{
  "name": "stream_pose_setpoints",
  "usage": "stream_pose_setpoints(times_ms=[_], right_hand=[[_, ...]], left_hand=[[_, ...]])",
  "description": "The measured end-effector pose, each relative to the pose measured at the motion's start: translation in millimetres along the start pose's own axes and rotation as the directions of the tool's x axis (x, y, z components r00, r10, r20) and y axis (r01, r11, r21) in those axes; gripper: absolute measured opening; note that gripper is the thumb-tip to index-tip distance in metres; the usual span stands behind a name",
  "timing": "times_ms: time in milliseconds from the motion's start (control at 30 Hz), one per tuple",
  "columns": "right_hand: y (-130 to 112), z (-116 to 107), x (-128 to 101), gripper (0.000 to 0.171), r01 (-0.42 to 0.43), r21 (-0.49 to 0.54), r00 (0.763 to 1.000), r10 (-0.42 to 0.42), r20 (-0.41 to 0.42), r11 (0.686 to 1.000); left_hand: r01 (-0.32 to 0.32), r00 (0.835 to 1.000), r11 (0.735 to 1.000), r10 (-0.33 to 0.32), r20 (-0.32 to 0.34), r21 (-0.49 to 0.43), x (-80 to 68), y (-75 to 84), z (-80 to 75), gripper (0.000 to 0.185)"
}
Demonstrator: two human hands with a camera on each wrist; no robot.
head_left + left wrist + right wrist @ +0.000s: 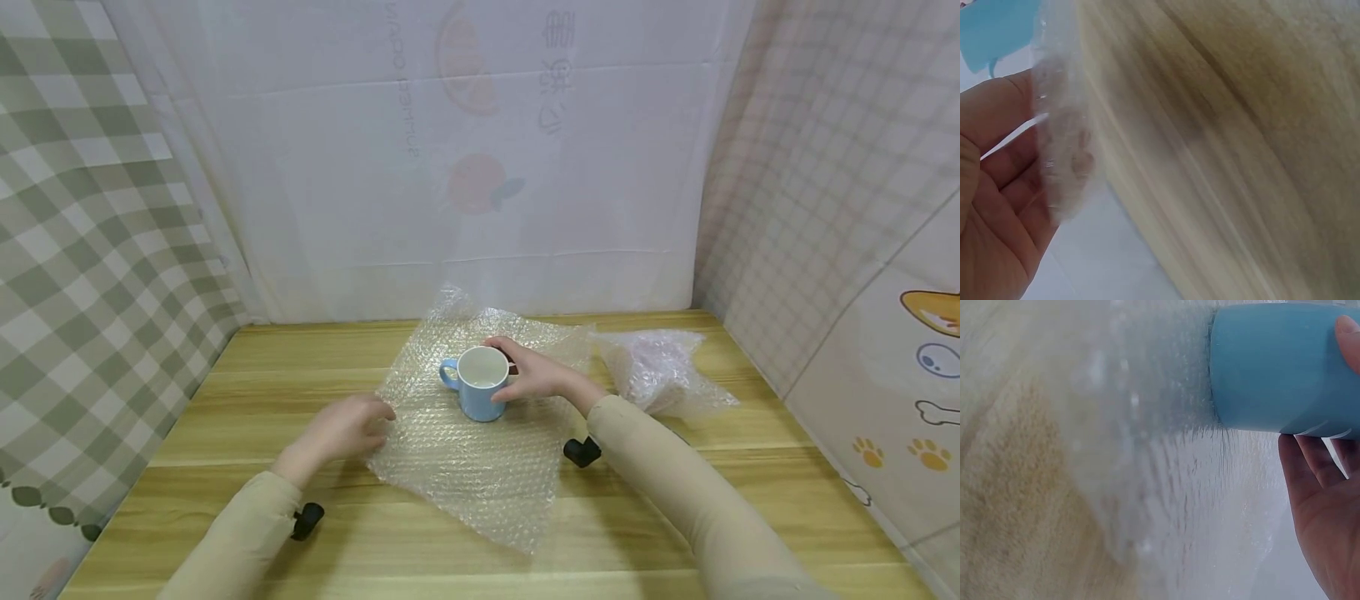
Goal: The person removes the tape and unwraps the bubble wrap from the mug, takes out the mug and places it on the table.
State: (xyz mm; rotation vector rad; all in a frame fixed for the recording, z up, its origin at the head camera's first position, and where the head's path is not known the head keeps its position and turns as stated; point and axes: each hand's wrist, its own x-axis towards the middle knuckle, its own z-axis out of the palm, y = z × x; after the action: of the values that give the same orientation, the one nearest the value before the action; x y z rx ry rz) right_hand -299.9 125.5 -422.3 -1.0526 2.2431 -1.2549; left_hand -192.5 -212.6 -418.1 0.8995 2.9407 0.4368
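A light blue mug (480, 387) with a white inside stands upright on a sheet of bubble wrap (465, 467) in the middle of the wooden table (225, 375). My right hand (508, 373) grips the mug from the right side, thumb and fingers curled round its wall. The right wrist view shows the mug (1272, 369) against my palm (1322, 506). My left hand (375, 419) is at the sheet's left edge and pinches it. In the left wrist view the bubble wrap edge (1063, 144) lies lifted over my fingers (997, 187).
A second crumpled bundle of bubble wrap (660, 371) lies at the back right of the table. White sheeting hangs behind, with checked cloth walls to the left and right. Bare wood shows at the table's front and left.
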Motion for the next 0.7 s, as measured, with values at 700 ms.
stream_pose_setpoints(times_ms=[700], right_hand=[[3, 0, -1, 0.083, 0.025, 0.010, 1.000, -0.025, -0.007, 1.000]], left_hand=[[0.040, 0.999, 0.999, -0.040, 0.023, -0.001, 19.0, 7.1, -0.1, 0.029]])
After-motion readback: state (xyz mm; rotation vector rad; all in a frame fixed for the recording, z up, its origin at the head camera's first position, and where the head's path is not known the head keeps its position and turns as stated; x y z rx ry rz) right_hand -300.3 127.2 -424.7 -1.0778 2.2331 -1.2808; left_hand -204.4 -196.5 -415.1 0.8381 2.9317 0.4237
